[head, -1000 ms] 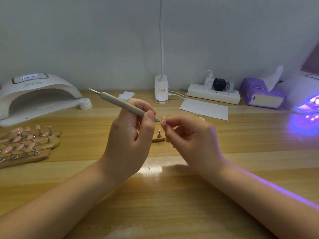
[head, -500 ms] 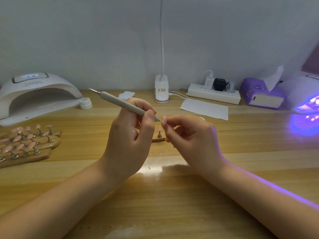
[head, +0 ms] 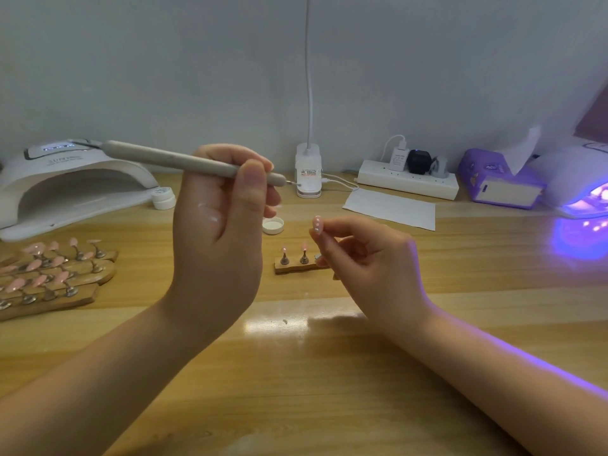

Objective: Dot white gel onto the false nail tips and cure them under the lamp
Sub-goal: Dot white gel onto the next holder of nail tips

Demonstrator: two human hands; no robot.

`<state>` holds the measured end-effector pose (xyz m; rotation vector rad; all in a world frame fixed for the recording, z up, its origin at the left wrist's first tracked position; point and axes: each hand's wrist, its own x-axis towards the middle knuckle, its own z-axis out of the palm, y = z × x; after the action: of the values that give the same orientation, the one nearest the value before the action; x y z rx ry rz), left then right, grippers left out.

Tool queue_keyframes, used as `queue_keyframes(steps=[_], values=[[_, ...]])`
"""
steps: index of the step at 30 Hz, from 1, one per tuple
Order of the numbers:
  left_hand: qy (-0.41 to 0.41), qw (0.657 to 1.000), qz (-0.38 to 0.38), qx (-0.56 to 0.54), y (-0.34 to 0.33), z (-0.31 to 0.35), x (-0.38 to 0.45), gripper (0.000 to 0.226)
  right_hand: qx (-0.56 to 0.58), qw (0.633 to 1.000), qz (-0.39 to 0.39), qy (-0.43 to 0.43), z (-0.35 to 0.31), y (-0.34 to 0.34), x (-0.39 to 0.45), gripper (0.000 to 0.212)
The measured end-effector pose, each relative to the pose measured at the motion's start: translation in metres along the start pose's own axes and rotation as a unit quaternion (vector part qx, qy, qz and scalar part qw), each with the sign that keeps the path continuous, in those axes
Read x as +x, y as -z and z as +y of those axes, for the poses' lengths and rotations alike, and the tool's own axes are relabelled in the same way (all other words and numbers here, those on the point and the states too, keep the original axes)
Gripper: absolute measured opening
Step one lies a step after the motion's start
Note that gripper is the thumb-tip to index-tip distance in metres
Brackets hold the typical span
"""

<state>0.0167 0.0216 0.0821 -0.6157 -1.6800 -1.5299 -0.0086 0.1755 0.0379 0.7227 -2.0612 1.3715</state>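
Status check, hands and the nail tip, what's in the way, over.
Left hand grips dotting pen, tip lifted clear. Right hand pinches dotted nail tip. Path to lit lamp looks open.

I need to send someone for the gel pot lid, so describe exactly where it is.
Start at the white clip lamp base against the wall. Just in front, left of it, a small round white lid lies open side up on the table, the only loose cap there.

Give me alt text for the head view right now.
The left hand grips a grey dotting pen raised clear of the pink nail tip pinched in the right hand, above a small wooden stand with two more tips. A curing lamp glows purple at far right.
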Motion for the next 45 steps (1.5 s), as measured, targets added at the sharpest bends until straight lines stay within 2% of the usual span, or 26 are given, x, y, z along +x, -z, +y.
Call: queue_keyframes(steps=[5,14,45], values=[[0.017,1.000,-0.012,0.011,0.000,-0.005,-0.003,0.009,0.011,1.000,-0.004,0.008,0.003,-0.002,0.000,0.013],[0.021,0.992,-0.057,0.110,-0.003,-0.016,-0.010,0.007,-0.012,0.999,-0.016,0.026,0.005,-0.003,0.001,0.010],[0.031,0.992,-0.067,0.105,-0.004,-0.012,-0.011,0.009,-0.008,1.000,-0.011,0.018,0.005,-0.003,0.000,0.011]])
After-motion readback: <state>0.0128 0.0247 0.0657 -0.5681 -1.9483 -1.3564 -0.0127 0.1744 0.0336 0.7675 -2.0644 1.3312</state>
